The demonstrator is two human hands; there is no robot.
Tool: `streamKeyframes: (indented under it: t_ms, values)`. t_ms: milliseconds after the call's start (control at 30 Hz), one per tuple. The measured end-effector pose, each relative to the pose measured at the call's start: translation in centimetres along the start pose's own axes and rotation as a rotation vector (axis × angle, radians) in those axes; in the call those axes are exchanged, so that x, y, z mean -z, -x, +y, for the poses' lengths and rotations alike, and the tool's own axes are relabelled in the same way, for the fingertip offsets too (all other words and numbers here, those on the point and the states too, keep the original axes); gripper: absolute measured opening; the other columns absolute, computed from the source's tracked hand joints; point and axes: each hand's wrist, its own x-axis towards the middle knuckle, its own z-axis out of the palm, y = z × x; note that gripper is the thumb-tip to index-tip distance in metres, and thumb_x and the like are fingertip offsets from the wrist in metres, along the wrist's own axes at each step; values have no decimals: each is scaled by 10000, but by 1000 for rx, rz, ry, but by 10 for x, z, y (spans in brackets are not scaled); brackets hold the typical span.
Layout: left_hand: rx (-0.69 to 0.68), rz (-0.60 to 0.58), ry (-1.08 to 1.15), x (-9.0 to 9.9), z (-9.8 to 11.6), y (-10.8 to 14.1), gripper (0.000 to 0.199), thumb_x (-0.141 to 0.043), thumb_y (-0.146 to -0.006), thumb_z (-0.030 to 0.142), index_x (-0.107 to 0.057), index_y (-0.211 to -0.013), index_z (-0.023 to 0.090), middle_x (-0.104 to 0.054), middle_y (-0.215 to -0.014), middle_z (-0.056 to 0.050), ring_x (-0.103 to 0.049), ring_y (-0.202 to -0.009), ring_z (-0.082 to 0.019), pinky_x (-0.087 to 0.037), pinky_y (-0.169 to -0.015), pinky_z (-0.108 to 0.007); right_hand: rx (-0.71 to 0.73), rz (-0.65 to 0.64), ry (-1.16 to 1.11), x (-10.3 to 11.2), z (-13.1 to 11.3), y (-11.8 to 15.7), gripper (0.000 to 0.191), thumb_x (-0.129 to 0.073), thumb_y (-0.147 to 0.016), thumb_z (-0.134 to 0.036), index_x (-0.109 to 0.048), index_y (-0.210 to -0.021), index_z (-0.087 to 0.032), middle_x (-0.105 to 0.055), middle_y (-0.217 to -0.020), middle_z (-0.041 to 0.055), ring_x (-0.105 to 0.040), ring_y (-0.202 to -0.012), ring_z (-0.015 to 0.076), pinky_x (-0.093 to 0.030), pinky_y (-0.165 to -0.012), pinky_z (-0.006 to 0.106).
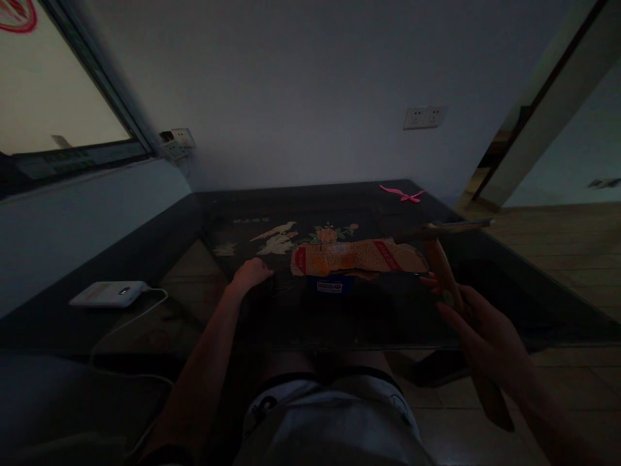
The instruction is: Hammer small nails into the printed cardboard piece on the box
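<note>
My right hand point(480, 320) is wrapped around the wooden handle of a hammer point(442, 268). The hammer's long, narrow head is raised at the right, level with the end of a torn cardboard piece point(359, 256). That cardboard, brown with red bands, rests on a dark blue object point(330, 285) with a small label. To its left, my left hand point(252, 273) lies closed on the dark table, apart from the cardboard; whatever its fingers hold, if anything, is hidden. Thin lines show faintly on the table beside it, too dim to name.
The dark table point(218, 202) bears a bird and flower picture. A pink ribbon point(405, 194) lies at its back right corner. At the left, a white power bank point(107, 294) trails a white cable point(133, 323). Wall sockets point(424, 118) are above, and a window is at upper left.
</note>
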Motion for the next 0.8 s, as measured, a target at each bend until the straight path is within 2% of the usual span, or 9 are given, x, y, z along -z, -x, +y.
streamKeyframes:
  t_ms: [100,233,333,433,567,633,700,800]
  values:
    - [-37,26,121,5,-2,2,193,-573,-730,294,-686,-653,159,-696,-684,-67,-646,-655,-193,-428,-551,-247,-21,-5,-50,-2,1,2,394,-510,-877,-436,-523,-1221,-246,-555,-1333,92,-550,-1155,284,-440,-936,402]
    - [-156,107,483,22,2,12,194,-551,-748,278,-639,-623,158,-681,-624,-42,-630,-579,-162,-461,-542,-237,-36,11,-52,-2,1,2,367,-513,-874,-431,-536,-1194,-252,-575,-1300,79,-555,-1133,275,-430,-924,392]
    - [-313,208,771,39,21,23,164,-604,-736,315,-622,-683,161,-695,-654,-40,-642,-599,-152,-502,-565,-232,-64,18,-19,-2,-4,1,323,-510,-871,-433,-567,-1128,-245,-636,-1171,75,-590,-1043,270,-464,-830,367]
    - [-465,297,947,47,54,31,187,-661,-711,329,-609,-748,153,-691,-674,-43,-657,-638,-152,-535,-621,-250,-60,26,-58,-5,-10,-2,261,-519,-864,-433,-594,-1012,-232,-670,-993,62,-622,-912,243,-487,-739,331]
    - [-680,341,1005,37,101,27,166,-668,-703,246,-598,-813,142,-681,-760,-42,-658,-705,-132,-540,-692,-253,-19,13,-126,-13,-16,-3,223,-523,-868,-415,-591,-967,-227,-672,-928,50,-635,-845,212,-496,-700,301]
    - [-734,359,967,27,118,21,133,-658,-711,211,-596,-808,144,-670,-773,-36,-650,-716,-125,-535,-704,-254,-10,-5,-121,-17,-17,-2,223,-516,-875,-408,-588,-982,-226,-673,-936,51,-637,-835,206,-495,-685,293]
    - [-753,375,919,18,127,15,100,-646,-727,191,-599,-802,146,-664,-779,-32,-644,-726,-123,-530,-712,-257,0,-23,-115,-20,-18,-1,229,-512,-879,-406,-586,-994,-222,-672,-935,52,-636,-829,201,-494,-682,290]
    - [-767,372,866,7,130,9,77,-637,-741,172,-605,-807,149,-664,-781,-28,-638,-723,-122,-525,-705,-255,20,-43,-102,-22,-19,1,222,-508,-886,-395,-584,-1000,-220,-672,-929,47,-636,-849,200,-488,-713,293]
